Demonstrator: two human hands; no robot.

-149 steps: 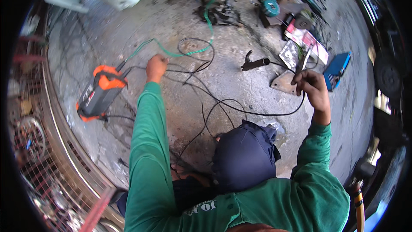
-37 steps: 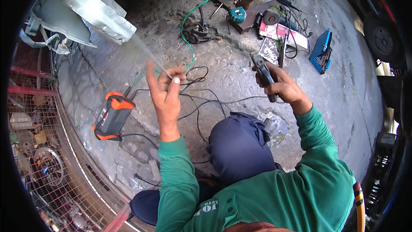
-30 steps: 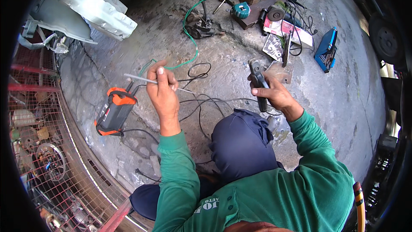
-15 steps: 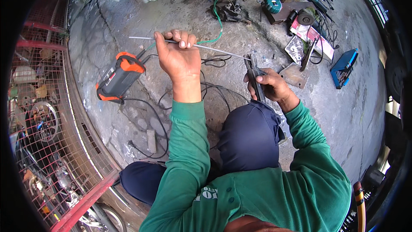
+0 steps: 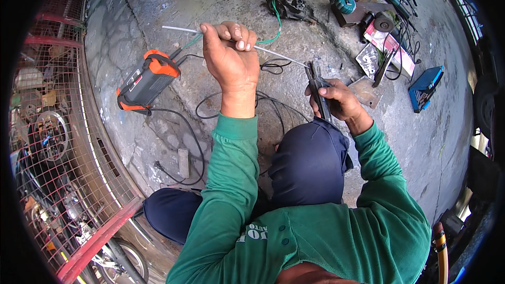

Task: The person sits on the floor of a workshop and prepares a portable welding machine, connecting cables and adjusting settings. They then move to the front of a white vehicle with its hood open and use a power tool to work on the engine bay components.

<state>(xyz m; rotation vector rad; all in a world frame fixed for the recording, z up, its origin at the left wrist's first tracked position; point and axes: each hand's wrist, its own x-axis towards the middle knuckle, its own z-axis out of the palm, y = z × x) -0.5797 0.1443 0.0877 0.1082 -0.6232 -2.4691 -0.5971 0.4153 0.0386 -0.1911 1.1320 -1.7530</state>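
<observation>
grey, cracked concrete floor [image 5: 421,142] seen from above, with a person in green sleeves crouching over it; the left hand [image 5: 230,60] is raised, its fingers curled and pressed together around a thin white welding rod [image 5: 273,52], pinching it near its middle; the rod runs from upper left down toward the right, where its far end meets the dark electrode holder [image 5: 318,89]; the right hand [image 5: 339,100] is wrapped around that holder's handle, fingers closed tight; whether the rod's tip is already seated in the clamp is too small to tell; the rod looks light and stiff, likely brittle in its coating, so a pinch along the middle seems the safest place to guide it, while the holder looks heavier and solid, best gripped by its handle; to the left, on the floor, sits an orange and black welding machine [image 5: 147,80], with black cables [image 5: 221,102] looping from it under the hands; a green wire [image 5: 279,5] curls farther up; beyond lie scattered tools, a teal grinder [image 5: 345,4], a blue box [image 5: 425,87]; a red wire mesh fence [image 5: 58,142] borders the left edge.
</observation>
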